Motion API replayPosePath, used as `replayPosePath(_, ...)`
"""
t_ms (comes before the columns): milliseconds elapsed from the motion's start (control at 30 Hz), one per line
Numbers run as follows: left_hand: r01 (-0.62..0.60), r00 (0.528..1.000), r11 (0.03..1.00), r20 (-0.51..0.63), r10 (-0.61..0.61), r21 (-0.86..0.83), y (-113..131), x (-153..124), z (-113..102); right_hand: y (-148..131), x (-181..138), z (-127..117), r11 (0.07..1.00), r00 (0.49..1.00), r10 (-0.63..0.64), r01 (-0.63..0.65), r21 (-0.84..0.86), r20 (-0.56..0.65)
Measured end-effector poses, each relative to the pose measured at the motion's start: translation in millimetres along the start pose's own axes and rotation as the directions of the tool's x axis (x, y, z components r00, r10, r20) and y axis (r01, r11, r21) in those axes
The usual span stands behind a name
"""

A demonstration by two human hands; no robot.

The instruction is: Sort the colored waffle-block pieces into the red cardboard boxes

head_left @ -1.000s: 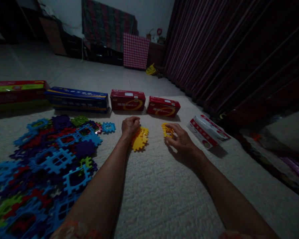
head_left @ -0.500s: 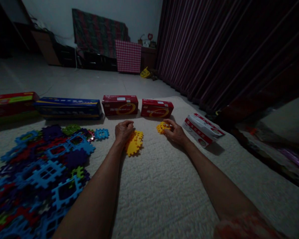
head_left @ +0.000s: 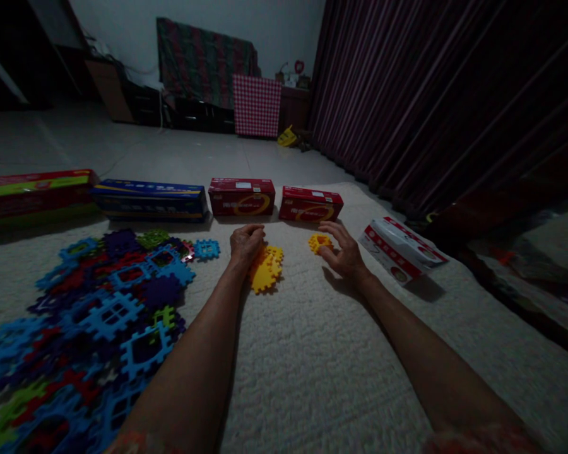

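Observation:
My left hand (head_left: 246, 244) rests on the quilted sheet with its fingers curled and pressed together, against a small heap of yellow interlocking plastic pieces (head_left: 266, 270). Whatever its fingertips hold is hidden. To the right, my right hand (head_left: 346, 253) has thumb and fingers spread apart around a small yellow interlocking piece (head_left: 319, 243) lying on the sheet. To the left of my left forearm spreads a big pile of blue, purple, red and green toothed pieces, among them a blue window-shaped piece (head_left: 113, 315). A small blue piece (head_left: 206, 249) lies at the pile's right edge.
A row of boxes stands behind my hands: a red-and-green box (head_left: 38, 195), a blue box (head_left: 151, 202) and two red boxes, one at left (head_left: 242, 197) and one at right (head_left: 310, 205). A white-and-red box (head_left: 402, 249) sits right of my right hand. Dark curtains (head_left: 407, 82) hang beyond.
My right hand's fingers have opened from the small yellow piece, and the hand has drawn slightly away from it. My left hand stays by the yellow heap. The whole view has shifted a little.

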State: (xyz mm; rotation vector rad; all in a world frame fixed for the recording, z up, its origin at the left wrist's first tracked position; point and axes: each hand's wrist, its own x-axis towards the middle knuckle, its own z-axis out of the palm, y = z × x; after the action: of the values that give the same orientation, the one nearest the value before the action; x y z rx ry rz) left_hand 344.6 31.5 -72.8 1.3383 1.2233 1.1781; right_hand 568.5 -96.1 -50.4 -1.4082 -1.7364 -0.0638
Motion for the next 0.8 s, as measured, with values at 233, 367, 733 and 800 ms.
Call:
replayPosePath(233,0.297,0.946,0.817,0.270,-0.180,-0.494,23,-17,5,-54,-7,27,0.969,0.967,-0.210,0.186,0.163,0.144)
replayPosePath(367,0.317,0.943,0.786,0.267,-0.201,-0.530,29,-21,2,-65,-14,34,0.942,0.942,-0.282,0.237,0.236,0.183)
replayPosePath(733,0.121,0.943,0.737,-0.154,-0.294,-0.665,22,0,-5,-77,-19,42,0.940,0.833,-0.342,0.302,0.161,0.434)
replayPosePath(800,0.125,0.938,0.729,-0.159,-0.308,-0.673,21,2,-5,-82,-19,43,0.939,0.805,-0.342,0.314,0.143,0.484)
